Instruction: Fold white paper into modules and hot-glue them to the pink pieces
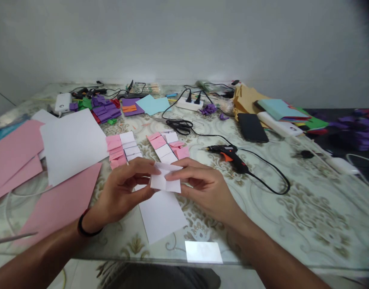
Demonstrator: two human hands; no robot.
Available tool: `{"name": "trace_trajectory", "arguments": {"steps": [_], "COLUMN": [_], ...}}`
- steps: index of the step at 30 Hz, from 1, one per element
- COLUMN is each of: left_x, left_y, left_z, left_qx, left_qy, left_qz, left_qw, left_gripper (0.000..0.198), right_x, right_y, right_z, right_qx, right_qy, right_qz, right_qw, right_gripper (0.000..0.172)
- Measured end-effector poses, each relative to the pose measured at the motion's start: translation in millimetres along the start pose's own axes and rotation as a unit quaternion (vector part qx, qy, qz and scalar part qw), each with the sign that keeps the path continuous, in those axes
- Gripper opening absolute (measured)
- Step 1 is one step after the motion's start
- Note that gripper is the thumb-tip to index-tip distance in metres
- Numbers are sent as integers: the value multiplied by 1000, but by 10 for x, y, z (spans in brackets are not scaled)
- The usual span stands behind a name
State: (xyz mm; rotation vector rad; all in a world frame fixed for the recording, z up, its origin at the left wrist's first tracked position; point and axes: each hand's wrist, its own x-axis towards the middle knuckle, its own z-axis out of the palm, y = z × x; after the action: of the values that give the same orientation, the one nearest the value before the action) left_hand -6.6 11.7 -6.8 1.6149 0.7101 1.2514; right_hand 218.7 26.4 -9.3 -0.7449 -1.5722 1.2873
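A small creased square of white paper (169,185) is held up between both hands. My left hand (126,186) pinches its left edge, with a dark band round the wrist. From the other side, my right hand (202,180) grips it, fingertips lying on its face and thumb hidden beneath. Under the hands a larger white paper sheet (162,216) lies on the table. Just beyond are folded pink pieces (115,148) and folded white pieces (130,145), with a second group of folded white pieces (165,153) to the right.
A glue gun (229,154) with a trailing cord lies to the right, near black scissors (181,126) and a power strip (189,103). A dark phone (252,127) rests further right. Large white paper (74,144) and pink paper (14,156) cover the left side.
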Motion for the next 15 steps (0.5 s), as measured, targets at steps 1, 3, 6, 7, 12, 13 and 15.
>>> {"name": "trace_trajectory", "arguments": {"steps": [1,3,6,7,12,13,15], "left_x": [-2,-7,-14,-15,-19,-22,-30], "left_y": [4,14,23,23,5,2,0], "left_z": [-4,-13,-29,-34,-43,-40,-31], "left_qx": [10,36,79,92,154,164,183], "left_qy": [-9,-23,-14,-4,40,42,41], "left_qz": [3,14,37,43,53,55,56], "left_qw": [1000,999,996,995,986,984,981], "left_gripper": [35,39,37,35,22,20,19], "right_x": [-2,-9,-14,-13,9,13,16], "right_y": [1,3,6,5,-14,-20,-35], "right_z": [-2,-4,-1,4,45,54,70], "right_qx": [1,-2,-4,-2,33,39,42], "right_qy": [-2,-3,-5,-4,20,26,37], "right_qz": [2,9,16,15,15,17,20], "right_qw": [1000,1000,1000,1000,999,999,998], "right_gripper": [22,23,22,22,22,21,15]}}
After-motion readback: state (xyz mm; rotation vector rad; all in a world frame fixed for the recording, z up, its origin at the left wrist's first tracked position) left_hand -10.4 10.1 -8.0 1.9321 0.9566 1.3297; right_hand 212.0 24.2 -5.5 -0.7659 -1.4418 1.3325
